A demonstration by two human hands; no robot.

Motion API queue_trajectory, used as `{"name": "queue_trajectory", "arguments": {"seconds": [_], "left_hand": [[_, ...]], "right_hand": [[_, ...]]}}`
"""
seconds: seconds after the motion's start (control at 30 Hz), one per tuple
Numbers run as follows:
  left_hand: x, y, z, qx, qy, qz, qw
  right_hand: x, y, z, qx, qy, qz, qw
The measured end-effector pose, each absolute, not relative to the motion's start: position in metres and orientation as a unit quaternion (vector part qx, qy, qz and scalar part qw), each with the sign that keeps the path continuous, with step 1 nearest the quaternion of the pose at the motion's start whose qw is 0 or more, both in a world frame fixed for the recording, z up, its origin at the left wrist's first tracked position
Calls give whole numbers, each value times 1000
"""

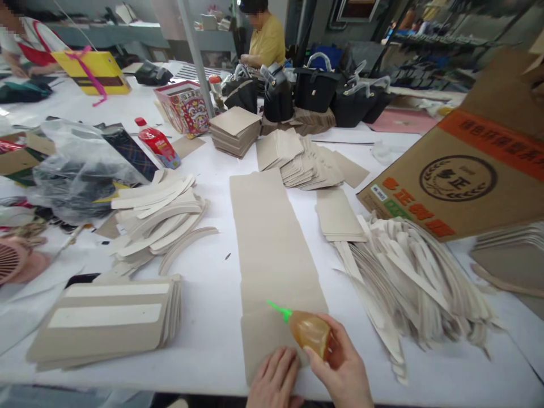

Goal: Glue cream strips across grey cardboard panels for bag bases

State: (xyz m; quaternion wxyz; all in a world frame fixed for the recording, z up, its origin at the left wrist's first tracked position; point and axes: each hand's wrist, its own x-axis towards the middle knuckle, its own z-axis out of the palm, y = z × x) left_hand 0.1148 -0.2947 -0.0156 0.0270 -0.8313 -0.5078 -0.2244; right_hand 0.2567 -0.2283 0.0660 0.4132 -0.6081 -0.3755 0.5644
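Note:
My right hand (342,362) is closed around a squeeze bottle of amber liquid (310,334), which looks like glue. Its thin green nozzle (279,310) points left, over a row of overlapping grey-beige cardboard pieces (272,232). The row runs away from me along the white tabletop. My left hand (275,377) rests on the nearest piece, fingers stretched out, just left of the bottle. To the left lies a stack of rounded cardboard panels (106,317) with white strips across the top one. On the right is a heap of long pale strips (416,277).
Curved pale strips (165,215) are piled at left, near a red-capped bottle (157,141). Cardboard stacks (236,130) stand beyond the row, before several black handbags (314,88). A large carton (459,175) leans at right. Two people work farther back, one in a yellow top (267,42).

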Motion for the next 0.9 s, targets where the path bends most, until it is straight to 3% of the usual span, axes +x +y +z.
{"name": "queue_trajectory", "arguments": {"seconds": [0.23, 0.5, 0.67, 0.9], "left_hand": [[126, -306, -38, -777, -556, -294, 14], [126, -303, -32, -776, -560, -291, 6], [125, -302, -31, -772, -558, -306, 12], [128, -304, -36, -764, -568, -305, 20]], "right_hand": [[237, -230, 56, -578, -633, 407, 314], [225, -218, 60, -571, -688, 335, 299], [236, -225, 58, -590, -655, 358, 308], [224, -226, 54, -607, -516, 492, 352]]}}
